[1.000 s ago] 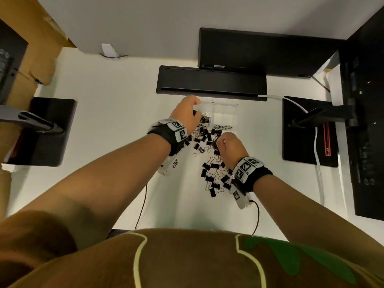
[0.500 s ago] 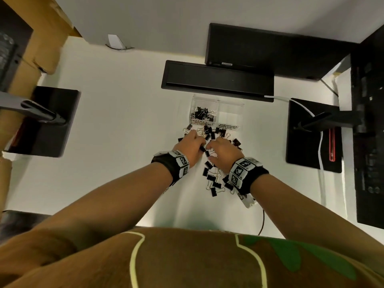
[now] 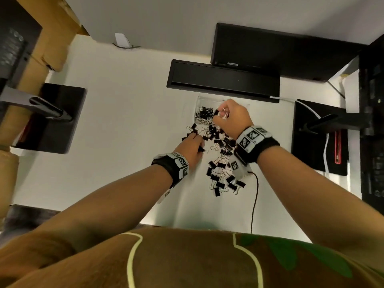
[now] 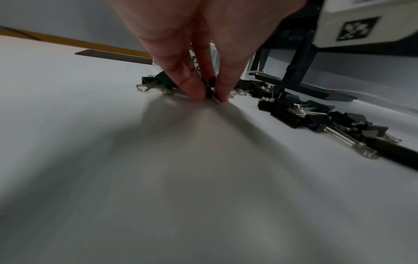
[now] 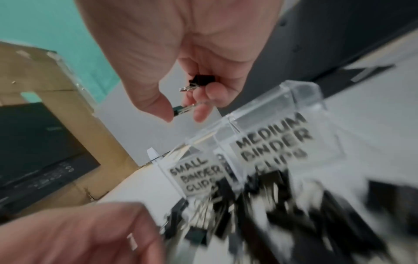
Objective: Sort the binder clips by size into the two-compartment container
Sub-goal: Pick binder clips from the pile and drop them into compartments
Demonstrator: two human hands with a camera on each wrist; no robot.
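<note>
A clear two-compartment container stands behind the clip pile; its labels read SMALL BINDER CLIPS and MEDIUM BINDER CLIPS. Several small black clips lie in the left compartment. My right hand hovers above the container near the divider. It pinches one small black clip between thumb and finger, and its curled fingers hold a second clip. My left hand is down on the table at the pile's left edge, with its fingertips pinching a small black clip. Loose black clips are scattered between my wrists.
A long black bar lies just behind the container, with a black monitor beyond it. Monitor stand bases sit at left and right. A thin black cable runs toward me. Cardboard stands far left.
My left hand came back from the container to the pile and pinches a clip. My right hand left the pile and rose over the container with clips in its fingers.
</note>
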